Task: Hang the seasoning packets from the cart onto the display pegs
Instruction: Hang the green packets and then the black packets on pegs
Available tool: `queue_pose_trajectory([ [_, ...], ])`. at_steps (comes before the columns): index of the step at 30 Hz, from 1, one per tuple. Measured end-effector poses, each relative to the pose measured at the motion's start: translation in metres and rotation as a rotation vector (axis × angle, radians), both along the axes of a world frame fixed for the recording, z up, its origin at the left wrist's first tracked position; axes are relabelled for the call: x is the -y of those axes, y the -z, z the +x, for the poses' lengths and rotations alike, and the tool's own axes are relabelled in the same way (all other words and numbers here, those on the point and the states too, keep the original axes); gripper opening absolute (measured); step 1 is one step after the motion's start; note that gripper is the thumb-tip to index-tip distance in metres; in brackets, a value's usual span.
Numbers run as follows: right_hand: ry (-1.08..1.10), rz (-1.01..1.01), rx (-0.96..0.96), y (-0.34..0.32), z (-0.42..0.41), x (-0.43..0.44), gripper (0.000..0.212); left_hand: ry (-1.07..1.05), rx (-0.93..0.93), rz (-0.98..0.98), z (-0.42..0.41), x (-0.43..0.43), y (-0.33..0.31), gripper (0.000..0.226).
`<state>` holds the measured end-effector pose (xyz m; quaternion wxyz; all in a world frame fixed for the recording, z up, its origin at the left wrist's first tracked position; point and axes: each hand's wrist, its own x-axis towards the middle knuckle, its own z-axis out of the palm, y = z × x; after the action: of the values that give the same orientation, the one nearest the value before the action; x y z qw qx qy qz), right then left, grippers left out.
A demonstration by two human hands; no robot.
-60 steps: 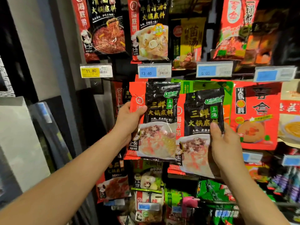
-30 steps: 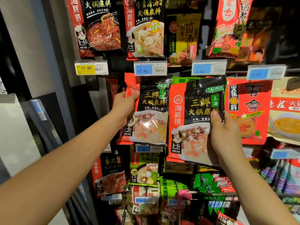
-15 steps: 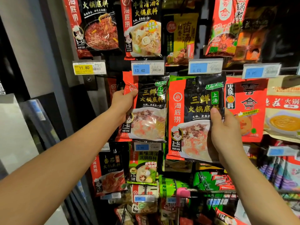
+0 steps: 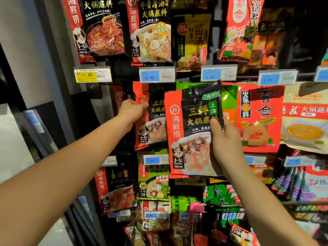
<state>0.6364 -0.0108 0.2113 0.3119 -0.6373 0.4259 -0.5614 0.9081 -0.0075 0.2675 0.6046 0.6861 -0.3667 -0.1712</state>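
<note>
Two matching red-and-black seasoning packets are up against the peg wall. My left hand (image 4: 130,110) grips the left edge of the far packet (image 4: 152,121), which hangs flat against the display under the 13.40 price tag (image 4: 157,76). My right hand (image 4: 224,141) holds the near packet (image 4: 190,132) by its right edge, in front of the far one and overlapping its right side. The peg itself is hidden behind the packets. The cart (image 4: 209,221) with several more packets sits low at the bottom centre.
Rows of hanging packets fill the wall: a red packet (image 4: 260,118) right of my right hand, a green one (image 4: 154,181) below. Price tags line each row. A grey pillar (image 4: 35,50) and dark panels stand at the left.
My right hand has brought its packet leftward and nearer, so it now overlaps the far packet. My left hand has moved up the far packet's left edge.
</note>
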Motion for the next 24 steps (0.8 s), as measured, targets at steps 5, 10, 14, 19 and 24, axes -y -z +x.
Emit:
queue_pose_trajectory([
  [5, -0.191, 0.076, 0.027, 0.001, 0.045, -0.003, 0.043, -0.130, 0.543, -0.309, 0.006, -0.031, -0.038, 0.040],
  [10, -0.278, 0.197, 0.119, 0.006, 0.082, 0.000, 0.057, -0.050, 1.147, -0.213, 0.007, -0.043, -0.076, 0.049],
  [14, -0.324, 0.227, 0.164, 0.006, 0.098, 0.002, 0.062, -0.022, 1.218, -0.151, 0.015, -0.038, -0.087, 0.046],
  [19, -0.329, 0.222, 0.224, 0.001, 0.113, 0.005, 0.064, -0.005, 1.273, -0.169, 0.021, -0.036, -0.093, 0.046],
  [24, -0.292, 0.197, 0.237, -0.005, 0.118, 0.013, 0.062, 0.011, 1.279, -0.176, 0.024, -0.035, -0.094, 0.047],
])
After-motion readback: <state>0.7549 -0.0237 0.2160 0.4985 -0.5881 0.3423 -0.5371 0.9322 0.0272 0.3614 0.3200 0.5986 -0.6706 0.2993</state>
